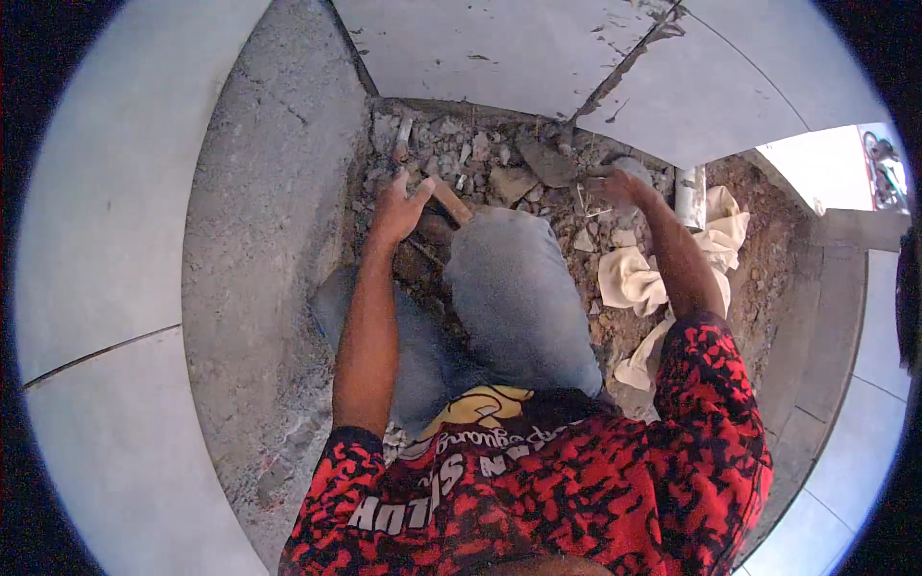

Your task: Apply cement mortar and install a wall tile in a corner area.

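My left hand (396,209) is low over the rubble (480,144), its thumb and fingers apart. Beside the thumb lies a reddish-brown, bar-shaped piece (449,202); whether it is brick or wood is unclear. Just beyond the fingertips is a narrow piece (402,139), pale at one end and orange-brown at the other. My right hand (622,188) hovers over the debris on the right, its fingers dark and smeared, so their grip is hidden. A rounded grey lump (634,170) shows right behind it. Flat stone slabs (545,163) lie between my hands.
Large pale tiles (490,58) border the pit at the far side. A rough concrete strip (264,192) runs along the left. To the right are a white pipe (690,197) and crumpled cream cloth (632,278). My jeans-covered knee (514,278) stands up between my arms.
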`<state>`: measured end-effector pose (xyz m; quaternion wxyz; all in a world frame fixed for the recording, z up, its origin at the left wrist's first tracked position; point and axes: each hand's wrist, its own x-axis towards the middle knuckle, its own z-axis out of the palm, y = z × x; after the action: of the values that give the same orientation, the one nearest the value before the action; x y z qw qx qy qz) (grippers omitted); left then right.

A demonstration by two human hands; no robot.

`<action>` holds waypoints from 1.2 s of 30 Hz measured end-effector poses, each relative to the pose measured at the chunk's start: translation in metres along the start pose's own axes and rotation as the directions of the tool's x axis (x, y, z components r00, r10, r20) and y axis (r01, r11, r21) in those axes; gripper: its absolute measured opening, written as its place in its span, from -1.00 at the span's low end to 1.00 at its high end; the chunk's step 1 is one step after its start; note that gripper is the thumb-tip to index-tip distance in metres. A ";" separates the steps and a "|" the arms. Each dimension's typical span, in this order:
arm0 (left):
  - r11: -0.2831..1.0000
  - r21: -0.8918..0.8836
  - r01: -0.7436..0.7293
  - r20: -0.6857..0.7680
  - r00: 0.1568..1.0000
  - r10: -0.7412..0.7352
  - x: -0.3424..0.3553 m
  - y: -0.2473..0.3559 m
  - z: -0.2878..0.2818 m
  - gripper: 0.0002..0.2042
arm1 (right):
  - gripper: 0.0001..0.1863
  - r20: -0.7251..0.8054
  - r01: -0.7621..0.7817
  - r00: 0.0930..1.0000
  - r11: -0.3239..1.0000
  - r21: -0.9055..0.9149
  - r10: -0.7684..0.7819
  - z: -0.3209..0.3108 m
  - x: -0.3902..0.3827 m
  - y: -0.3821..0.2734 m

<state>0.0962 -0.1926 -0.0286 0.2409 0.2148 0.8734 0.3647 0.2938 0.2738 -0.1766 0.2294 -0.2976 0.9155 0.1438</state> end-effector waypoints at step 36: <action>0.993 0.011 0.117 0.107 0.987 -0.117 0.016 -0.021 0.024 -0.20 | -0.52 0.156 -0.561 0.726 0.445 0.699 0.670 -0.097 0.003 -0.108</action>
<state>0.0934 -0.1840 -0.0633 0.3081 0.1832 0.8711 0.3356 0.3256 0.1491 -0.1092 0.1902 0.1579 0.9547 -0.1657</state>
